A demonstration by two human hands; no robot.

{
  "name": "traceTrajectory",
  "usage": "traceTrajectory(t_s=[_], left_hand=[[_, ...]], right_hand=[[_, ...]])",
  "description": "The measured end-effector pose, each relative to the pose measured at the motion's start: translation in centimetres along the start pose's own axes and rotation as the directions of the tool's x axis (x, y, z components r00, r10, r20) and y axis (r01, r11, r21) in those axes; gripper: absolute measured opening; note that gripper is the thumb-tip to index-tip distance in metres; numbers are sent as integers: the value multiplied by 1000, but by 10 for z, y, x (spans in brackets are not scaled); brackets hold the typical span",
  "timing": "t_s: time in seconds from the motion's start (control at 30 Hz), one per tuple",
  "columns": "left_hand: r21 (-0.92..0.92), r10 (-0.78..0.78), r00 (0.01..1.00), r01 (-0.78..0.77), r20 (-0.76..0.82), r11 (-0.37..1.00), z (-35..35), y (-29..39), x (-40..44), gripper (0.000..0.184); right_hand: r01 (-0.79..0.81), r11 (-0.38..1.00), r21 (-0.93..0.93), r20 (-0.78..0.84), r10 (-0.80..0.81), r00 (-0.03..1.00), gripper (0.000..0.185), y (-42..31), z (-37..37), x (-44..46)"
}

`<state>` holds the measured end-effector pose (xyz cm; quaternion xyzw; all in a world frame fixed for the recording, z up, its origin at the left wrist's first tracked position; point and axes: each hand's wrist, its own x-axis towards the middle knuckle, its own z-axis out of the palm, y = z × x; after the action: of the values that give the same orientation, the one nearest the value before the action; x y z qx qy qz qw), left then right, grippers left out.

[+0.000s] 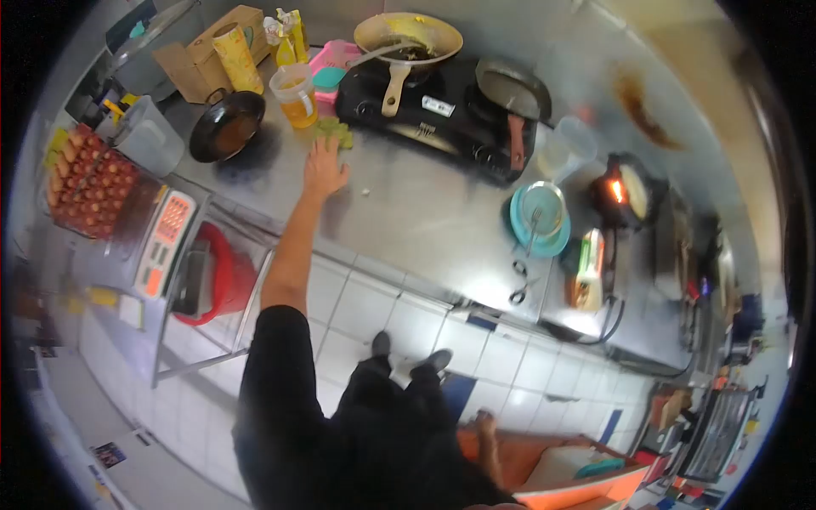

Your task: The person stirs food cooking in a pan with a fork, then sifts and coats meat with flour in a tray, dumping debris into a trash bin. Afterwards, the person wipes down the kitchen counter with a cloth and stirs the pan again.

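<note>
My left hand (325,170) reaches over the steel counter (382,212), its fingertips touching a crumpled green cloth (335,132). Just behind the cloth stands a clear tub of yellow liquid (295,95). A black wok (227,126) lies to the left of that hand, and a black two-burner stove (416,119) is to its right. Low in the view, my right hand (485,420) hangs beside my body near an orange container (527,450). Its fingers look curled, but whether they hold anything is too small to tell.
A beige pan (438,36) and a dark pan (514,85) rest on the stove. Flame shows at a burner (618,190) on the right. Blue bowls (554,238), scissors (519,285), an egg tray (89,187), a scale (161,242) and a red bin (234,276) are around.
</note>
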<state>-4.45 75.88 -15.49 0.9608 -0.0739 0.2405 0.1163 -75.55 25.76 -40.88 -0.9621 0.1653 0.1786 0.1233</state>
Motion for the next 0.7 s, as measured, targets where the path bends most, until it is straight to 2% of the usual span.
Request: traceTrajectory(t_s=[0.03, 0.07, 0.1, 0.13, 0.17, 0.2, 0.23, 0.27, 0.3, 0.33, 0.37, 0.4, 0.5, 0.53, 0.57, 0.6, 0.7], left_hand=[[16, 16, 997, -17, 70, 1000, 11, -8, 23, 71], [56, 35, 994, -41, 103, 998, 23, -10, 37, 70], [102, 55, 988, -71, 143, 992, 32, -15, 48, 70], [153, 79, 979, -108, 187, 982, 44, -22, 54, 69], [119, 70, 975, -97, 212, 988, 59, -33, 52, 66], [89, 64, 968, -88, 244, 992, 73, -49, 43, 63], [59, 61, 958, -81, 281, 995, 84, -64, 29, 60], [34, 59, 948, -73, 314, 997, 91, -79, 14, 58], [-20, 69, 965, -66, 254, 998, 91, -97, 3, 58], [-77, 76, 977, -62, 199, 995, 86, -113, -17, 57], [-133, 78, 986, -59, 147, 989, 80, -120, -37, 56], [-156, 46, 991, -27, 124, 987, 76, -114, -52, 55], [-240, -35, 999, 44, 41, 970, 65, -57, -90, 55], [-278, -52, 999, 53, 10, 959, 63, -16, -100, 56], [-386, -92, 991, 124, 100, 914, 52, 36, -104, 61], [-289, -27, 991, 65, 134, 955, 67, 73, -117, 66], [-471, 266, 930, -121, 255, 874, 60, 168, -130, 67]], right_hand=[[-305, 927, 217, 267, 245, 932, 51, -1, -1, -4], [-571, 650, 502, 395, 415, 820, 43, -15, -18, -24], [-719, 220, 659, 564, 488, 666, 36, -27, -35, -43], [-707, 328, 626, 525, 493, 694, 32, -23, -33, -49], [-693, 424, 583, 498, 487, 717, 29, -14, -14, -66], [-607, 664, 437, 465, 411, 784, 29, -13, -15, -82], [-463, 848, 257, 426, 330, 842, 29, -19, -24, -96], [-119, 992, -52, 435, 130, 891, 31, -13, -40, -95], [269, 910, -315, 499, -82, 863, 34, -25, -57, -81], [-64, 995, -73, 540, 94, 837, 32, -40, -74, -77], [-411, 900, 145, 563, 266, 783, 32, -68, -103, -70], [-668, 514, 538, 523, 418, 742, 29, -68, -98, -77], [-724, 137, 676, 529, 594, 606, 31, -94, -92, -67], [-716, 73, 694, 548, 592, 592, 32, -96, -85, -70], [-701, 14, 713, 561, 588, 583, 33, -94, -69, -69], [-687, -39, 726, 575, 582, 574, 35, -93, -61, -68], [-819, 12, 574, 680, 550, 485, 36, -110, -73, -53]])
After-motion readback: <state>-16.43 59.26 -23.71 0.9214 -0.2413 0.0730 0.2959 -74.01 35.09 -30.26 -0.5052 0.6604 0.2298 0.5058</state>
